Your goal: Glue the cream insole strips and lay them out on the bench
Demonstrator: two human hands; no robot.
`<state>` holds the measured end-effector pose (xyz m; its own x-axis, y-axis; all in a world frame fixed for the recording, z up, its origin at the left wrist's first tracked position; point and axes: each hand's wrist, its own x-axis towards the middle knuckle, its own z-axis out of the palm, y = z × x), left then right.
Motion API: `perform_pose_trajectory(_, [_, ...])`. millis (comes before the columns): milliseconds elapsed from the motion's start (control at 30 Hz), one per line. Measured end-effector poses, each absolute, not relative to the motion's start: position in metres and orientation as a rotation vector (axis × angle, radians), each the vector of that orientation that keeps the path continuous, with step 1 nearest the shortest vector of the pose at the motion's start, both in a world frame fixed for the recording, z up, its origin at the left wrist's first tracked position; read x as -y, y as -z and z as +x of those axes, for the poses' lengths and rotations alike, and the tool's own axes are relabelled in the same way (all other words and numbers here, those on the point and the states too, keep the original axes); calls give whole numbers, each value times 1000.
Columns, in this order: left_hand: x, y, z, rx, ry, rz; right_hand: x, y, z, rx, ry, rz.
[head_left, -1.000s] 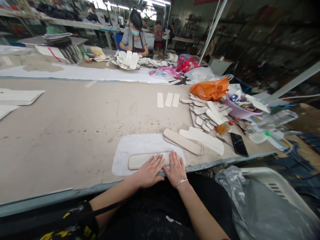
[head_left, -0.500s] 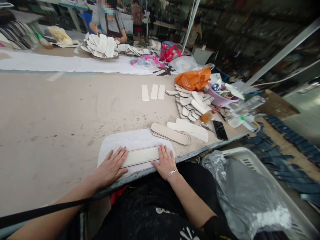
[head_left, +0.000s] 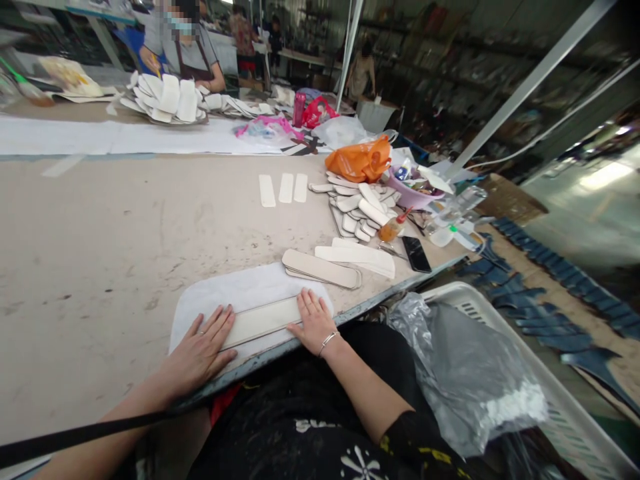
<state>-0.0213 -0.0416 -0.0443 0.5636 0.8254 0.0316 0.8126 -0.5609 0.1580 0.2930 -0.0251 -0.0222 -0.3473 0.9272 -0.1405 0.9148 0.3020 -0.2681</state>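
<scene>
A long cream strip (head_left: 263,319) lies on a white cloth pad (head_left: 235,293) at the near edge of the worktable (head_left: 100,240). My left hand (head_left: 200,350) rests flat on the strip's left end, fingers spread. At the right end lies my right hand (head_left: 313,321), flat too, with a bracelet on its wrist. Both hands press the strip and hold nothing. Just behind my right hand lies a stack of similar strips (head_left: 320,269) and a white piece (head_left: 357,257).
A heap of small cream pieces (head_left: 357,207), three short strips (head_left: 283,189), an orange bag (head_left: 360,160), a purple bowl (head_left: 413,195), a glue bottle (head_left: 393,228) and a phone (head_left: 417,253) sit at the right. A plastic-lined white bin (head_left: 480,373) stands beside me. Another person (head_left: 183,43) works at the far table.
My hands have slid apart along the strip, from side by side near its right end to one at each end. My view has swung to the right.
</scene>
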Motion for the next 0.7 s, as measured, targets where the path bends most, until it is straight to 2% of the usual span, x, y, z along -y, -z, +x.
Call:
perform_pose_trajectory(167, [36, 30, -25, -1424, -339, 2266, 21, 26, 302, 2334, -516, -1832])
perform_pose_trajectory(267, [34, 19, -27, -1561, -714, 1759, 19, 24, 298, 2076, -586, -1890])
perform_pose_trajectory(400, [36, 17, -30, -1616, -1169, 1112, 14, 16, 300, 1784, -892, -1894])
perform_pose_trajectory(600, [40, 27, -33, -1689, -1187, 1013, 19, 5, 306, 1782, -1225, -1832])
perform_pose_trajectory(700, [36, 30, -34, -1831, -1111, 1210, 6, -5, 324, 1767, -1220, -1787])
